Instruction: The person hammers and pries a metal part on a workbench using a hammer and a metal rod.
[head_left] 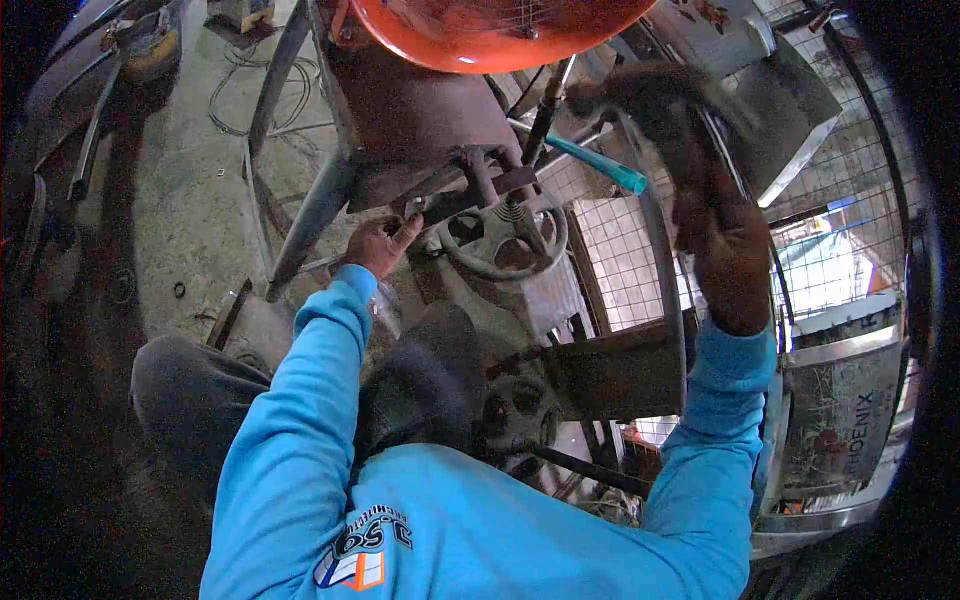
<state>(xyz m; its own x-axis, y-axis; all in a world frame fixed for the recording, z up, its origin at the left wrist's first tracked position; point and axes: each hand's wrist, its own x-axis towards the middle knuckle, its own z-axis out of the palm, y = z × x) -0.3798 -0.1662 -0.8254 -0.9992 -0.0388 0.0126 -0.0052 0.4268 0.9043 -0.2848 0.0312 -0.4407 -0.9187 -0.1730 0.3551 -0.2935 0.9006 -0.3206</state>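
My left hand is closed around the near end of a dark flat metal bar, thumb on top. The bar lies across the lower edge of a rusty brown metal box, just above a grey spoked wheel. Raised on the right, my right hand is closed on a dark tool, smeared by motion, that looks like a hammer. The tool is apart from the bar.
An orange round dish is at the top. Near it, a teal tube points toward the right hand. Wire mesh and a curved metal bar stand to the right. A coiled wire lies on the floor at upper left.
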